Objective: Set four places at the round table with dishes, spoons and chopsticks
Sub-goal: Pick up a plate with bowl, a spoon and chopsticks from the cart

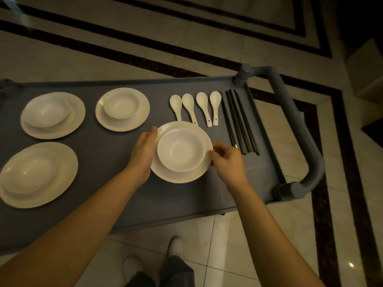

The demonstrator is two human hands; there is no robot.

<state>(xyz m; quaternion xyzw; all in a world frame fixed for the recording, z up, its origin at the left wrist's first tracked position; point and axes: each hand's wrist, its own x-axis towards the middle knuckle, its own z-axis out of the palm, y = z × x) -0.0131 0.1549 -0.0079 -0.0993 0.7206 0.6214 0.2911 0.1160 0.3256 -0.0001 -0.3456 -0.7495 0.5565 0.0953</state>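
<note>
Now held: plate (178, 177) with a bowl (181, 153) on it, at the cart's (107, 183) near right part; its far rim covers two spoon handle ends.
Left hand (143, 154): straight fingers (152, 134) lie against the plate's left rim.
Right hand (228, 162): curled fingers (217, 151) pinch the right rim.
Spoons (202, 100): four in a row just beyond the plate.
Chopsticks (238, 121): side by side, right of the spoons.
Other dishes (122, 121): three more plate-and-bowl sets to the left.
</note>
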